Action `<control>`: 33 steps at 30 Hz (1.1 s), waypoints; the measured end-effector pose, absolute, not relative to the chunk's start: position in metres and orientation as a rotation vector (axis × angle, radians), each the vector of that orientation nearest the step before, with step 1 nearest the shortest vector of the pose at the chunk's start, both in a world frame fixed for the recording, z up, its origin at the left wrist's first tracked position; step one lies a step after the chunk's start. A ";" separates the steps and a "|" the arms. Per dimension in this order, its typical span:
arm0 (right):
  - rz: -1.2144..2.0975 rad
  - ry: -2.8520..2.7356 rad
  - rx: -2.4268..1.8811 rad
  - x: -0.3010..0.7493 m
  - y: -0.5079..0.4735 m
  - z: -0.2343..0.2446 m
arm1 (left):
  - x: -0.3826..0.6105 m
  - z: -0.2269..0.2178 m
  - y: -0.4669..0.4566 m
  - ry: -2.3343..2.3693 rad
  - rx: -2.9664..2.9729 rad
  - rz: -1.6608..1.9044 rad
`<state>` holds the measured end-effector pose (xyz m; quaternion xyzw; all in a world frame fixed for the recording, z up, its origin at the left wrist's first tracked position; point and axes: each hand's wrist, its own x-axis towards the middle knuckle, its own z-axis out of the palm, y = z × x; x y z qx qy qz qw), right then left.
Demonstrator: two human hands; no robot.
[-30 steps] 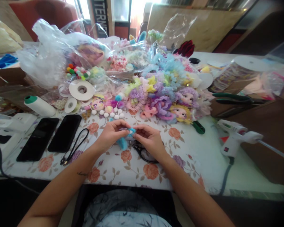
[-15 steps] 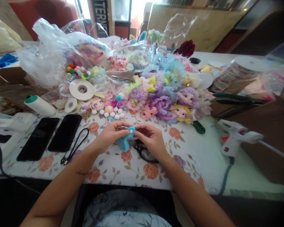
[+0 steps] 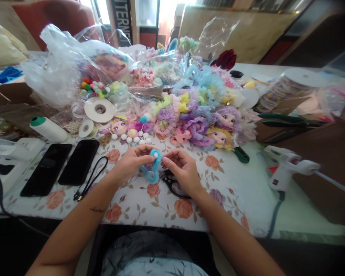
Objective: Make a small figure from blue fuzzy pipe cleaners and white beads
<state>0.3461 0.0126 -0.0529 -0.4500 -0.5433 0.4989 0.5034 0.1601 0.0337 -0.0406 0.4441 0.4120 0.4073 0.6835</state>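
A fuzzy blue chenille stem [image 3: 153, 168], bent into a loop, is pinched between both hands just above the flowered tablecloth [image 3: 149, 199]. My left hand [image 3: 133, 163] grips its left side with closed fingers. My right hand [image 3: 181, 168] pinches its right end, fingers curled. Black scissors [image 3: 172, 186] lie on the cloth right under my right hand. A string of white pearl beads [image 3: 132, 138] and a small doll head [image 3: 119, 126] lie just beyond the hands.
Two black phones [image 3: 63, 165] and a black cord [image 3: 92, 178] lie at the left. A white glue gun [image 3: 287, 166] rests at the right, green-handled scissors [image 3: 281, 119] behind it. A heap of pastel frilled dolls [image 3: 201, 111], ribbon rolls [image 3: 99, 109] and plastic bags [image 3: 63, 65] fills the back.
The blue stem has been curled from a short straight piece into a loop. Both hands shifted slightly up and away from me.
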 end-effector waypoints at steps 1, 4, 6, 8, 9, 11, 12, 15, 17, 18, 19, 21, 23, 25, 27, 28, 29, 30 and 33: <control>1.207 -1.335 -1.080 0.344 0.012 -0.054 | 0.161 -0.041 0.034 0.928 0.983 0.943; 1.196 -1.425 -1.084 0.338 0.010 -0.054 | 0.164 -0.040 0.033 0.934 0.971 0.995; 1.146 -1.485 -1.126 0.334 0.009 -0.054 | 0.165 -0.041 0.033 0.949 0.983 1.028; 1.077 -1.522 -1.184 0.333 0.009 -0.054 | 0.166 -0.043 0.034 0.966 1.017 1.061; 1.062 -1.525 -1.208 0.334 0.009 -0.055 | 0.166 -0.044 0.034 0.973 1.036 1.077; 1.062 -1.513 -1.240 0.336 0.010 -0.056 | 0.166 -0.046 0.034 0.986 1.064 1.089; 1.074 -1.500 -1.243 0.338 0.010 -0.057 | 0.166 -0.046 0.034 0.990 1.068 1.088; 1.157 -1.427 -1.208 0.342 0.013 -0.056 | 0.166 -0.046 0.034 0.981 1.050 1.064; 1.249 -1.350 -1.184 0.344 0.015 -0.054 | 0.166 -0.044 0.033 0.969 1.043 1.036; 1.296 -1.308 -1.176 0.345 0.015 -0.052 | 0.166 -0.043 0.033 0.960 1.046 1.019; 1.337 -1.274 -1.171 0.345 0.016 -0.050 | 0.166 -0.042 0.033 0.952 1.053 1.005; 1.393 -1.236 -1.169 0.346 0.016 -0.048 | 0.166 -0.041 0.034 0.944 1.077 0.985; 1.407 -1.245 -1.181 0.347 0.016 -0.046 | 0.165 -0.041 0.034 0.954 1.097 0.974; 1.367 -1.295 -1.212 0.348 0.015 -0.045 | 0.164 -0.041 0.035 0.970 1.113 0.957; 1.266 -1.376 -1.241 0.348 0.015 -0.045 | 0.163 -0.040 0.034 0.983 1.141 0.929; 1.205 -1.421 -1.249 0.349 0.015 -0.045 | 0.163 -0.040 0.034 0.994 1.154 0.917; 1.150 -1.462 -1.253 0.349 0.015 -0.046 | 0.163 -0.040 0.034 1.008 1.165 0.906; 1.114 -1.491 -1.255 0.349 0.015 -0.046 | 0.163 -0.039 0.033 1.025 1.171 0.896; 1.176 -1.487 -1.265 0.349 0.016 -0.047 | 0.165 -0.039 0.032 1.048 1.171 0.891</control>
